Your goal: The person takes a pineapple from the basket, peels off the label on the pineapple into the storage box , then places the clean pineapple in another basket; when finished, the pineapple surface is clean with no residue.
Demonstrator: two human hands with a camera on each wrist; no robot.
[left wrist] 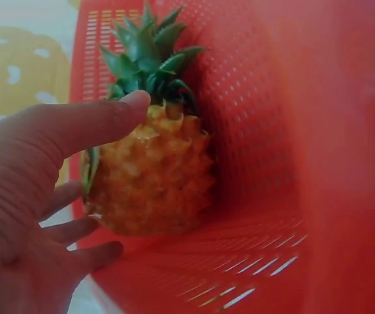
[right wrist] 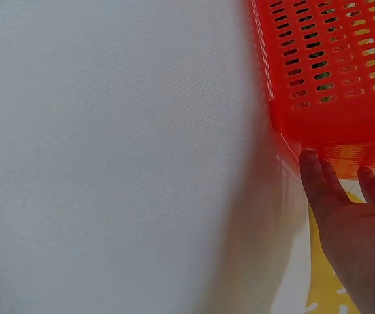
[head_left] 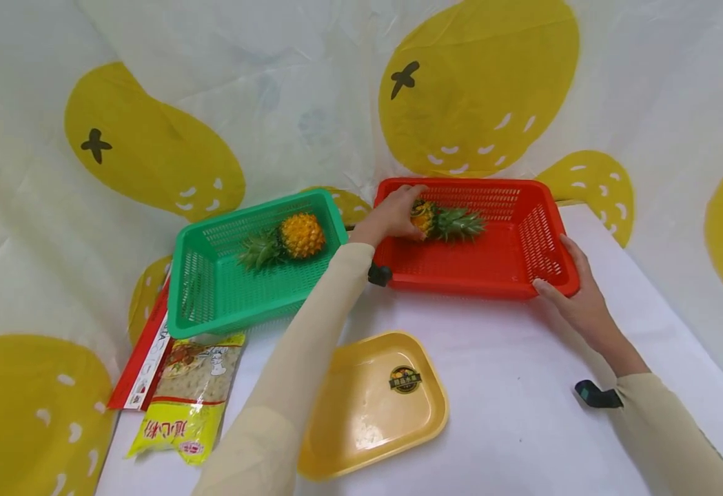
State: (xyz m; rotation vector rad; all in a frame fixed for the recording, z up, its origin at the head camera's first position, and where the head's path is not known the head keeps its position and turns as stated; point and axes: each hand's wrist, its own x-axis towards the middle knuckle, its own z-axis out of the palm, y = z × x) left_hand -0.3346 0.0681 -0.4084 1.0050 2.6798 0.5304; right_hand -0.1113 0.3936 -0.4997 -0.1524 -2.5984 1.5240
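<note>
- Inside the red basket (head_left: 541, 238), toward its far left corner, lies a small pineapple (head_left: 444, 222) on its side, its leafy crown pointing right.
- Left hand (head_left: 392, 215) reaches over the basket's left wall; the thumb lies along the top of the fruit near the crown, and the other fingers curl loosely below its base. From the left wrist view the thumb (left wrist: 102, 121) touches the pineapple (left wrist: 155, 173), but the lower fingers look just apart from it, so this reads as a loose, part-closed hold rather than a firm grip.
- Right hand (head_left: 575, 296) rests with straight fingers against the near right corner of the basket, outside it; the right wrist view shows the fingertips (right wrist: 311, 173) touching the basket's (right wrist: 331, 78) lower edge. It holds nothing.
- Handling, as a judgement: the fruit looks stiff and knobbly, probably a light model, not slippery. The rounded body offers the surest hold, thumb against fingers; the crown's leaves look thinner and likelier to bend.
- Well apart from the right hand, the fruit sits right at the left one.
- On the white tabletop (head_left: 510, 386) also stand a green basket (head_left: 212, 289) with a second pineapple (head_left: 287, 241), a yellow tray (head_left: 367, 406), and a food packet (head_left: 187, 399).
</note>
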